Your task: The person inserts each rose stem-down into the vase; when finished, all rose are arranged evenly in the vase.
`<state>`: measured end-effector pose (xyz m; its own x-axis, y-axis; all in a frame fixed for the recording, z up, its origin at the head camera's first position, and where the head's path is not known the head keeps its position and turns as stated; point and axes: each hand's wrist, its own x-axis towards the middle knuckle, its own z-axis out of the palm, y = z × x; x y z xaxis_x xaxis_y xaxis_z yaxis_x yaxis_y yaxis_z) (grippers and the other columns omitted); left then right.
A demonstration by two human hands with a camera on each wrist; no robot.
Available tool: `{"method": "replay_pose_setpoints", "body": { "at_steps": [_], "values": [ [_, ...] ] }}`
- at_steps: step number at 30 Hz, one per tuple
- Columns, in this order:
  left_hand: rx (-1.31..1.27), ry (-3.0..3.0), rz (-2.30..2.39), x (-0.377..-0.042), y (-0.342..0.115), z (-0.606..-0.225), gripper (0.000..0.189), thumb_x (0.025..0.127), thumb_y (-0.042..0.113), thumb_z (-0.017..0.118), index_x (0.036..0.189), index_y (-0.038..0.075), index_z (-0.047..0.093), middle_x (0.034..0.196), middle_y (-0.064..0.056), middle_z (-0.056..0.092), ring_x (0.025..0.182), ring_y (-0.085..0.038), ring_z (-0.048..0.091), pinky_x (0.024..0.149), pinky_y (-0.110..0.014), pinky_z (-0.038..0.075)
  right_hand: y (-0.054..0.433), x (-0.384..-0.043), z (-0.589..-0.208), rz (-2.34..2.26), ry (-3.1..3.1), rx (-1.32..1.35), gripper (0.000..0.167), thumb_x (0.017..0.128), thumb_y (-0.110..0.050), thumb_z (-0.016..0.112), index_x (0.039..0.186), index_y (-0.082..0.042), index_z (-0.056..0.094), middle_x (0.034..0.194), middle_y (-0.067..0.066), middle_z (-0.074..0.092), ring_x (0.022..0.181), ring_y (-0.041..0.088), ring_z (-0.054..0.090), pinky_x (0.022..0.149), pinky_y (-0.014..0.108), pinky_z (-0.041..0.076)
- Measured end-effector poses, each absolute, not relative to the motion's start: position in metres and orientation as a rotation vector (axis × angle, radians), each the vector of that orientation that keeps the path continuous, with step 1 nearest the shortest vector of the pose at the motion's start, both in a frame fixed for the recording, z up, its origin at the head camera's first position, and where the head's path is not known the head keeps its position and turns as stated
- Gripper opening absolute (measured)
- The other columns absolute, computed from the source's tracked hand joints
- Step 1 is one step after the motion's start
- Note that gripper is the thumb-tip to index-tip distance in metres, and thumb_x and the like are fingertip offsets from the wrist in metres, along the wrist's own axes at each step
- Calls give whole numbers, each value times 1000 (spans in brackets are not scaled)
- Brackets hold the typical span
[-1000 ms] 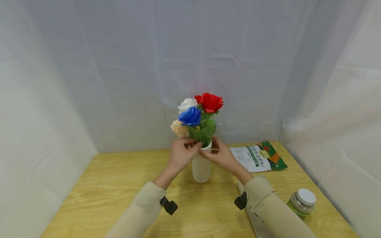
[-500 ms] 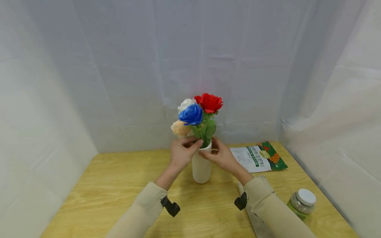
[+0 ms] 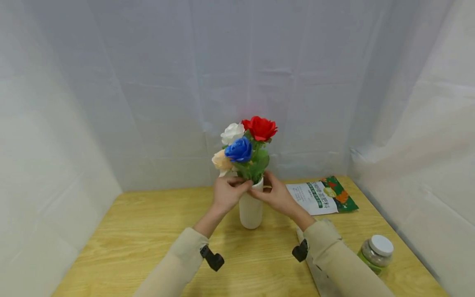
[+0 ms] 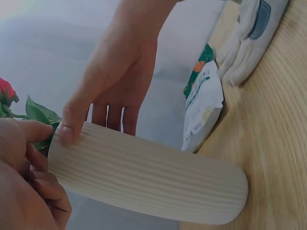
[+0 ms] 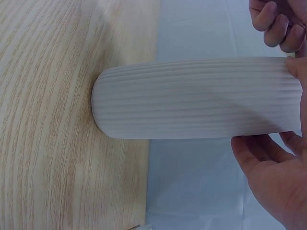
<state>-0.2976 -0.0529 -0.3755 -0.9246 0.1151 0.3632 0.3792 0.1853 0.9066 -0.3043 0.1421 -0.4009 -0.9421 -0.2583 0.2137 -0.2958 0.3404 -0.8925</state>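
A white ribbed vase [image 3: 251,212] stands upright on the table, holding a red rose [image 3: 262,128], a white rose [image 3: 232,133], a peach rose [image 3: 221,160] and a blue rose [image 3: 239,150]. At its mouth my left hand [image 3: 227,194] pinches the blue rose's green stem; the pinch itself is partly hidden behind the fingers. My right hand [image 3: 277,197] grips the vase near the rim, thumb in front and fingers round the far side, as the left wrist view shows. In the right wrist view the vase [image 5: 192,100] has its base on the wood.
Right of the vase lies a green and white printed packet [image 3: 320,197]. A jar [image 3: 377,252] with a white lid stands nearer the front right. Pale work gloves [image 4: 249,40] lie by the right forearm, mostly hidden in the head view. White sheeting surrounds the wooden table [image 3: 148,239].
The blue rose rose slightly and turned, then came lower and a little to the right, with my left fingers shifting at the rim. My right hand and the vase stayed in place.
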Motion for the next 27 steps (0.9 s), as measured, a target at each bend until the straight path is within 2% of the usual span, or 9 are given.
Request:
{"method": "replay_pose_setpoints", "body": {
  "at_steps": [4, 7, 8, 13, 20, 22, 27],
  "values": [
    [-335, -2203, -1914, -298, -52, -377, 20, 89, 17, 85, 89, -2, 83, 57, 4, 65, 51, -5, 46, 50, -22, 37, 143, -303, -400, 1701, -2555, 520, 78, 98, -33, 77, 163, -18, 36, 150, 15, 57, 135, 31, 59, 109, 49, 54],
    [-300, -2151, -1936, -298, -50, -376, 22, 89, 20, 86, 94, -1, 83, 54, 12, 53, 51, -6, 42, 48, -22, 34, 143, -303, -399, 1694, -2562, 510, 79, 97, -35, 77, 163, -18, 36, 148, 13, 58, 134, 30, 60, 108, 48, 55],
    [-310, -2129, -1934, -298, -49, -376, 22, 88, 19, 87, 95, -2, 83, 54, 11, 50, 52, -6, 42, 48, -23, 33, 143, -303, -398, 1696, -2560, 508, 79, 97, -35, 78, 163, -18, 36, 148, 13, 58, 134, 30, 60, 108, 47, 55],
    [-374, -2038, -1939, -298, -43, -376, 19, 86, 12, 87, 93, -4, 81, 60, 9, 57, 56, -4, 47, 51, -20, 38, 142, -303, -399, 1691, -2552, 505, 79, 97, -34, 78, 162, -19, 37, 146, 13, 59, 133, 29, 60, 108, 48, 55],
    [-408, -2001, -1944, -298, -41, -381, 14, 86, -1, 83, 93, -11, 77, 68, -12, 71, 57, -2, 55, 53, -19, 44, 142, -303, -401, 1676, -2552, 536, 74, 98, -31, 78, 160, -22, 40, 151, 12, 57, 131, 33, 61, 107, 50, 56],
    [-400, -2018, -1939, -298, -42, -382, 13, 85, -1, 83, 92, -11, 77, 65, -10, 69, 56, -2, 53, 52, -19, 43, 141, -302, -400, 1679, -2544, 544, 74, 98, -30, 78, 161, -23, 40, 154, 11, 55, 132, 34, 61, 106, 51, 56],
    [-412, -2104, -1857, -297, -46, -380, 15, 86, 7, 86, 85, -7, 80, 56, 5, 56, 52, -1, 46, 49, -20, 37, 142, -302, -397, 1672, -2554, 515, 71, 98, -30, 77, 158, -16, 41, 146, 15, 59, 132, 34, 60, 110, 52, 54]
  ]
}}
